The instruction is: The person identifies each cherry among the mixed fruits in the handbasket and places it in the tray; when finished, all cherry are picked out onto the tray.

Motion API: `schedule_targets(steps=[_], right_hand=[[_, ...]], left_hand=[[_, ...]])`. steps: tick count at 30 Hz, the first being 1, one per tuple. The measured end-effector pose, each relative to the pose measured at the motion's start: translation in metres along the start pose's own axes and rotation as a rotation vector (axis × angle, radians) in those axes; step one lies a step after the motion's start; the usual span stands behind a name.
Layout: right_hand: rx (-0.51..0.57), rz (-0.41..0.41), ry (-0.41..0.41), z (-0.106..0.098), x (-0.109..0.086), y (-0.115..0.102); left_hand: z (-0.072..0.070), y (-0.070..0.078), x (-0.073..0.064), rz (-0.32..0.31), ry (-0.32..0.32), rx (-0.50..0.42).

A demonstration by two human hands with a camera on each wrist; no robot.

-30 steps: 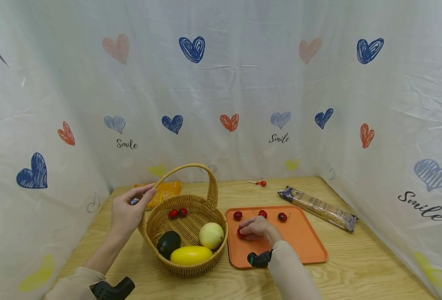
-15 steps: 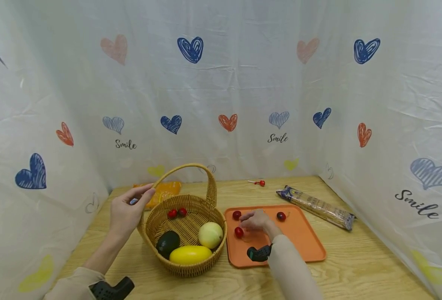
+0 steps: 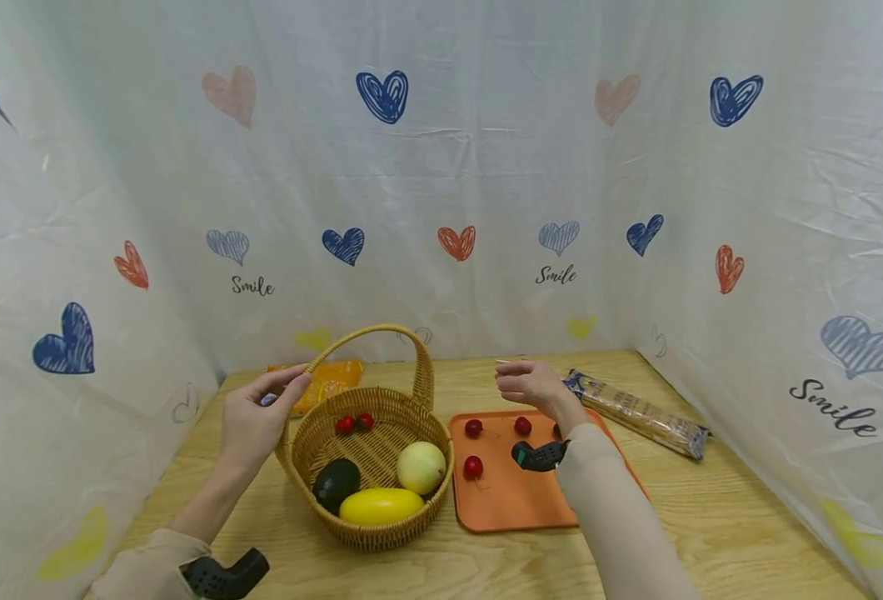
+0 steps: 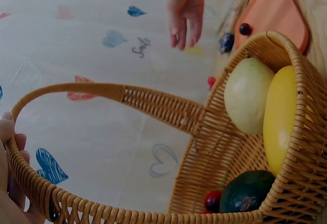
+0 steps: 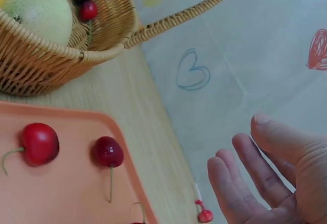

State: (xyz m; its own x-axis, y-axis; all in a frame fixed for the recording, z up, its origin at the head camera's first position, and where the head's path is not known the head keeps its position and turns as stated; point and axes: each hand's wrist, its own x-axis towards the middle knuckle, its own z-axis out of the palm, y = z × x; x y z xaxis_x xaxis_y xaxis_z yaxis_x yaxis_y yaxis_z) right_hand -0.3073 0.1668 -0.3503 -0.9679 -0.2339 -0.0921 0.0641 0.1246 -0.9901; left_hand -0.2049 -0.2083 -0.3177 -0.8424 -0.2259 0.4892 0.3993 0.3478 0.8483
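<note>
My left hand (image 3: 254,421) grips the handle of a wicker basket (image 3: 370,540) on its left side. Inside the basket lie a yellow oval fruit (image 3: 381,507), a pale green round fruit (image 3: 421,468), a dark green avocado (image 3: 336,485) and two cherries (image 3: 355,424). Over the back of an orange tray (image 3: 516,508), my right hand (image 3: 537,392) hovers with nothing in it, its fingers loosely extended in the right wrist view. Several cherries (image 3: 473,467) with stems lie on that tray; one is partly hidden behind the right wrist.
A long clear packet (image 3: 640,412) with dark blue ends lies right of the tray. Behind the basket is an orange packet (image 3: 336,379). A small red item on a white stick (image 5: 205,216) lies beyond the tray. A patterned curtain (image 3: 456,167) surrounds the wooden table (image 3: 719,533).
My right hand has risen from the cherries and moved back beyond the tray's far side, leaving the cherries on the tray. The left hand and the basket stay put.
</note>
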Motion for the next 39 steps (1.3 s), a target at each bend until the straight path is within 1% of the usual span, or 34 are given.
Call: schedule_targets(steps=[4,7,9,13,17,21,25,28,29,35,36,39], right_hand=[[0.055,0.019,0.010,0.009,0.007,0.004],[0.070,0.015,-0.014,0.020,0.010,0.003],[0.079,0.006,-0.042,0.030,0.012,0.001],[0.101,-0.003,-0.105,0.051,0.016,-0.004],[0.121,-0.003,-0.164,0.072,0.021,-0.006],[0.127,-0.006,-0.229,0.093,0.025,-0.007],[0.110,-0.014,-0.293,0.112,0.028,-0.008],[0.117,-0.014,-0.316,0.124,0.033,-0.009],[0.122,-0.014,-0.320,0.128,0.034,-0.010],[0.097,-0.035,-0.368,0.152,0.041,-0.012],[0.094,-0.037,-0.376,0.156,0.043,-0.012],[0.103,-0.027,-0.401,0.169,0.048,-0.011]], left_hand=[[-0.003,0.012,-0.003,-0.012,0.004,0.017],[-0.004,0.023,-0.007,-0.009,0.009,0.018],[-0.005,0.028,-0.009,-0.007,0.009,0.017],[-0.007,0.028,-0.009,-0.014,0.008,0.017],[-0.009,0.025,-0.009,-0.027,0.008,0.014],[-0.009,0.027,-0.009,-0.041,0.012,0.011],[-0.008,0.030,-0.010,-0.033,0.016,0.024],[-0.006,0.031,-0.009,-0.021,0.008,0.033],[-0.005,0.029,-0.008,-0.022,0.006,0.029],[0.000,-0.001,0.000,0.002,0.012,0.002],[0.001,-0.004,0.001,0.013,0.013,0.000],[0.000,-0.006,0.002,0.024,0.014,-0.002]])
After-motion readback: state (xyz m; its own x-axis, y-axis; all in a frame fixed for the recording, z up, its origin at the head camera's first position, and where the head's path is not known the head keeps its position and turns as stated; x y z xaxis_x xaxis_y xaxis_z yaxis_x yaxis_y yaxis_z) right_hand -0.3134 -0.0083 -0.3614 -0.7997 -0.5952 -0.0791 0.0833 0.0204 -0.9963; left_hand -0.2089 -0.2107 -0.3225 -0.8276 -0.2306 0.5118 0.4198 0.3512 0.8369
